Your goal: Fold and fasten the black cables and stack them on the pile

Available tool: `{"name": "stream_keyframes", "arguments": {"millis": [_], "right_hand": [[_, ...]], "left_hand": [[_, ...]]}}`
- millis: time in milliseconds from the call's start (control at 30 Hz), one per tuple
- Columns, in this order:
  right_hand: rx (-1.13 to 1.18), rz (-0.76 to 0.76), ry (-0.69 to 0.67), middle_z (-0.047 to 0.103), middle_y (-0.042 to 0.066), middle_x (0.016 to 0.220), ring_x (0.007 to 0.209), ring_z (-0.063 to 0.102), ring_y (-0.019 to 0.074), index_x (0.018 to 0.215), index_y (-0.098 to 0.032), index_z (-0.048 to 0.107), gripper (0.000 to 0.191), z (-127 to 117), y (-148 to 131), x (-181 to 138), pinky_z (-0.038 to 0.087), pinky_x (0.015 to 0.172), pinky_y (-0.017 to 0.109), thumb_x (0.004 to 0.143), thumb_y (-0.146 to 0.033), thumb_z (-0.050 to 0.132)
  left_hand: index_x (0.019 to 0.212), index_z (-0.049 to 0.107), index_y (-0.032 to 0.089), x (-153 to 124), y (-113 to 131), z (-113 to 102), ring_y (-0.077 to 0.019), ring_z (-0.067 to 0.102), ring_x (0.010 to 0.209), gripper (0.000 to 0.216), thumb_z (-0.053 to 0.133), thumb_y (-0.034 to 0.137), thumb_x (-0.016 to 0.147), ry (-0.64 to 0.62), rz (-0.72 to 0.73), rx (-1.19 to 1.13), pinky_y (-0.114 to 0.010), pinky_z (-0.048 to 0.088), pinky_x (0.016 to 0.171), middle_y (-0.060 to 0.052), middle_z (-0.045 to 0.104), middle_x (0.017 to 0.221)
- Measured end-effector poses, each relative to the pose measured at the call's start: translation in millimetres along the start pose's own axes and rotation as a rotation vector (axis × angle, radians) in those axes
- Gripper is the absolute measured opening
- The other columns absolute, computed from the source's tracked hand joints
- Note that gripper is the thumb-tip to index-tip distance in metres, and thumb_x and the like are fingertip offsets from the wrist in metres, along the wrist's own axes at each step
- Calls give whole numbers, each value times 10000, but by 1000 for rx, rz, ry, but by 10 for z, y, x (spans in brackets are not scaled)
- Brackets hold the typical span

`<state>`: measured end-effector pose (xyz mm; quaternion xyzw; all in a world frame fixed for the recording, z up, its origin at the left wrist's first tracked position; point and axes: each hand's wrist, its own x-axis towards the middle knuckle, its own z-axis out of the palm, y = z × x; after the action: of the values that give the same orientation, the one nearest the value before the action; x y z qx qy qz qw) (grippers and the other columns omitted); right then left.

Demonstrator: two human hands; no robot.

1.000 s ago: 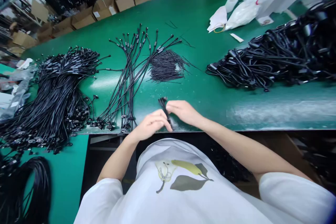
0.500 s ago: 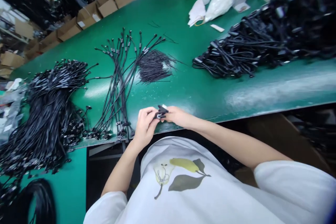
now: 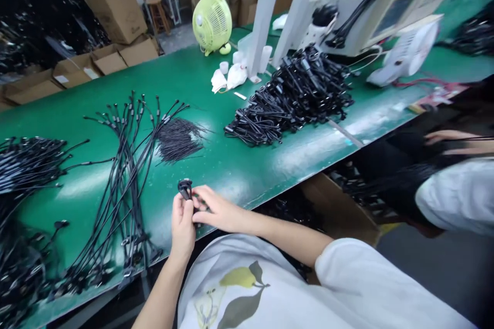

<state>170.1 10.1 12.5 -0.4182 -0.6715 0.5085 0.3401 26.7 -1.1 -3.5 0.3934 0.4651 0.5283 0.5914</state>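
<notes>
Near the table's front edge, my left hand [image 3: 183, 223] is closed round a short black cable [image 3: 185, 187] whose connector end sticks up above the fingers. My right hand [image 3: 216, 208] meets it from the right, fingers curled against the lower part of the cable; whether they grip it is hidden. Just beyond and to the left lie several straight black cables [image 3: 129, 175] with connectors at both ends. A pile of thin black ties [image 3: 177, 140] rests behind my hands.
A heap of bundled black cables [image 3: 289, 97] lies to the right on the green table [image 3: 216, 164]. Behind stand a green fan [image 3: 212, 20], grey posts [image 3: 266, 10] and a machine [image 3: 386, 10]. More cables [image 3: 31, 164] pile at the left. Another person's sleeve [image 3: 459, 193] shows at right.
The view has swung to the right, bringing the fan, the machine and another person's arm into sight. The connector end now points up from my left hand, and my right-hand fingers have shifted.
</notes>
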Motion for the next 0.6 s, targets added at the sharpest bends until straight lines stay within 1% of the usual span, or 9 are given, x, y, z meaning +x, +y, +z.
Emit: {"name": "stream_keyframes", "arguments": {"millis": [33, 100, 200, 267, 300, 400, 433, 500, 600], "right_hand": [[12, 13, -7, 551, 93, 1248, 1049, 568, 191, 1320, -203, 456, 596, 24, 32, -5, 459, 902, 312, 794, -354, 693], [37, 50, -16, 586, 80, 1235, 995, 603, 180, 1394, -208, 377, 638, 7, 117, -17, 479, 862, 305, 831, -337, 650], [-62, 83, -56, 670, 36, 1117, 914, 641, 170, 1340, -220, 477, 450, -280, 228, -19, 489, 826, 305, 899, -284, 534], [-269, 77, 17, 691, 34, 1084, 957, 640, 192, 1217, -223, 595, 332, -669, 246, -2, 485, 857, 326, 896, -267, 525], [-415, 59, 115, 691, 44, 1084, 978, 635, 204, 1163, -223, 630, 293, -908, 232, 12, 483, 871, 339, 893, -270, 526], [-911, -74, 592, 676, 132, 1061, 1012, 606, 262, 1155, -200, 647, 313, -1647, 139, 86, 459, 898, 413, 925, -311, 466], [-949, -91, 662, 658, 190, 1049, 1019, 588, 306, 1193, -156, 631, 360, -1851, 111, 126, 434, 899, 470, 927, -322, 455], [-934, -148, 671, 641, 224, 988, 1017, 578, 350, 1205, -157, 627, 400, -2129, 91, 222, 416, 864, 522, 940, -364, 411], [-899, -333, 608, 647, 158, 817, 902, 623, 364, 1008, -380, 701, 313, -2223, 130, 333, 425, 683, 510, 900, -522, 445]], "left_hand": [[1078, 582, 247, 11, -38, 27, -103, 614, 779, 291, 626, 434, 859, -35, -23, 17, -233, 513, 762, 9, 618, 879], [1176, 580, 239, 20, -95, 50, -182, 601, 1098, 384, 585, 476, 874, -125, -52, 50, -306, 490, 943, -65, 616, 1184], [1337, 515, 239, 11, -131, -20, -250, 453, 1337, 514, 498, 520, 907, -254, -49, 168, -393, 405, 1089, -109, 440, 1466], [1363, 505, 260, 0, -129, -129, -255, 423, 1367, 529, 529, 502, 893, -274, -45, 332, -410, 367, 1124, -100, 405, 1501], [1350, 522, 265, -7, -120, -193, -251, 444, 1352, 511, 547, 482, 888, -273, -54, 409, -411, 358, 1131, -96, 430, 1484], [1274, 589, 238, -59, -45, -384, -237, 568, 1222, 421, 521, 434, 907, -272, -102, 498, -420, 390, 1100, -106, 590, 1322], [1248, 606, 226, -88, 1, -443, -233, 599, 1177, 397, 506, 418, 916, -269, -112, 502, -419, 409, 1080, -107, 631, 1262], [1211, 629, 215, -150, 122, -562, -226, 630, 1120, 361, 497, 385, 922, -231, -95, 515, -406, 441, 1042, -104, 673, 1186], [1187, 642, 215, -208, 364, -807, -210, 648, 1073, 328, 490, 347, 928, -115, 3, 568, -364, 473, 990, -95, 687, 1154]]}}
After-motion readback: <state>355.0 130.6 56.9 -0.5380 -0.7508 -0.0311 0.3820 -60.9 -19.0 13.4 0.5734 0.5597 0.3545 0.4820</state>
